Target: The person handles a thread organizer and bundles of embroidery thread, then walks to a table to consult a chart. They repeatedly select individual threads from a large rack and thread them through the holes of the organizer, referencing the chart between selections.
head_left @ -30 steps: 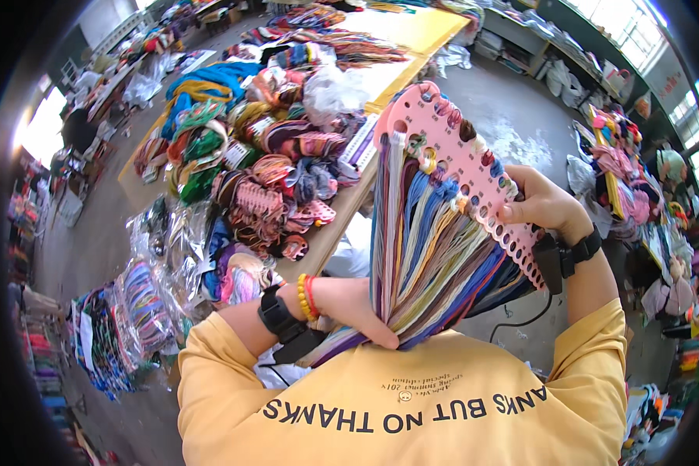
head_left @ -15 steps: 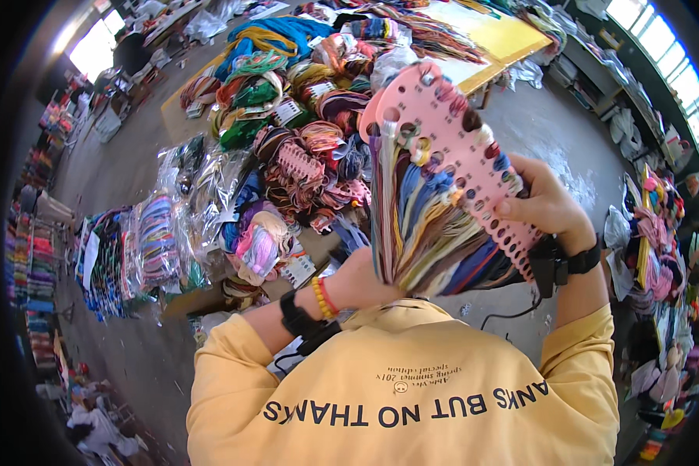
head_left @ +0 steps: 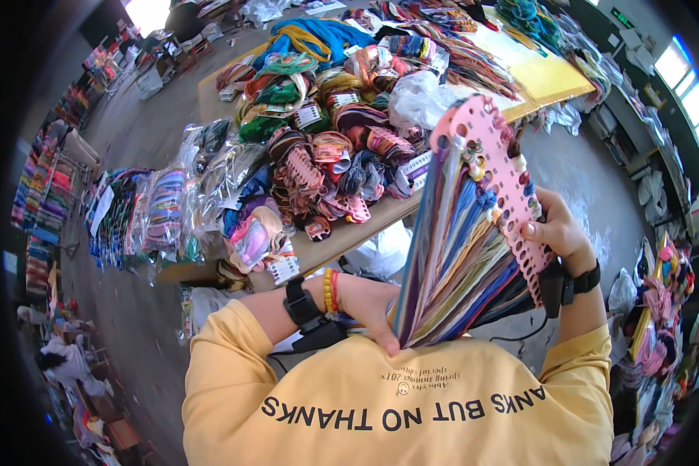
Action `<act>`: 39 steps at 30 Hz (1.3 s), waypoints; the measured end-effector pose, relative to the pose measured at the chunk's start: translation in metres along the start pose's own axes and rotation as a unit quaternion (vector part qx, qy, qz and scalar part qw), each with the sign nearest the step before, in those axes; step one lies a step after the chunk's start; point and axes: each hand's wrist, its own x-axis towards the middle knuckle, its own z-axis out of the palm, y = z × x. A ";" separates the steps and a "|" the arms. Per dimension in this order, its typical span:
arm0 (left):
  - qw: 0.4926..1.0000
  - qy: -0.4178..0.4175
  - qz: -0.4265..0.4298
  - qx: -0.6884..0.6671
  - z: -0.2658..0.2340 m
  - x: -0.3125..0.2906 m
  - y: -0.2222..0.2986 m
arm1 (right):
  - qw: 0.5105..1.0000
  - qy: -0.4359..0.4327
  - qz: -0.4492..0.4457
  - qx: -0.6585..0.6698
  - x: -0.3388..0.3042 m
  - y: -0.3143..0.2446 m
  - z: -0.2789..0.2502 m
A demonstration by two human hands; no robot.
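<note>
A pink thread-holder card [head_left: 495,167], punched with rows of holes, is tilted upright in front of my chest. Its right edge is pinched in my right hand [head_left: 563,227], thumb on the face and fingers behind. From knots along the card hangs a fan of embroidery threads [head_left: 458,264] in blue, purple, cream, olive, red and black. Low at the front, my left hand [head_left: 367,304] is closed round the lower left end of these threads, where they draw together. Its thumb shows; the other fingers are mostly hidden.
Heaped on the table [head_left: 342,241] ahead are many thread skeins [head_left: 299,167]. Plastic-wrapped thread bundles [head_left: 163,210] lie at its left end, and a white plastic bag [head_left: 419,101] sits behind the card. A yellow board [head_left: 555,78] carries more threads at the far right.
The card has turned more edge-on, and the threads are drawn out longer toward my left hand, which has moved lower. The view has shifted, so the table appears farther right.
</note>
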 end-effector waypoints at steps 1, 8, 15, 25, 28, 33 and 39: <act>0.997 0.075 0.023 -0.004 0.003 0.007 -0.007 | 1.000 0.014 0.017 0.005 -0.003 0.003 -0.007; 0.717 0.414 0.125 0.547 -0.012 0.043 0.013 | 0.989 0.114 0.076 0.061 -0.030 0.044 -0.025; 0.971 0.232 0.050 0.019 0.013 0.033 -0.006 | 0.980 0.119 0.088 0.133 -0.056 0.061 -0.042; 0.997 0.021 -0.059 -0.041 -0.008 0.070 -0.020 | 0.985 0.090 0.093 0.115 -0.042 0.057 -0.062; 0.990 0.072 -0.050 -0.112 -0.005 0.073 -0.022 | 0.988 0.069 0.085 0.112 -0.032 0.074 -0.073; 0.943 0.136 0.079 -0.294 0.013 0.079 -0.025 | 0.981 0.043 0.099 0.164 -0.007 0.094 -0.076; 0.933 0.343 0.077 -0.073 0.013 0.073 -0.023 | 0.976 0.035 0.134 0.166 0.008 0.103 -0.078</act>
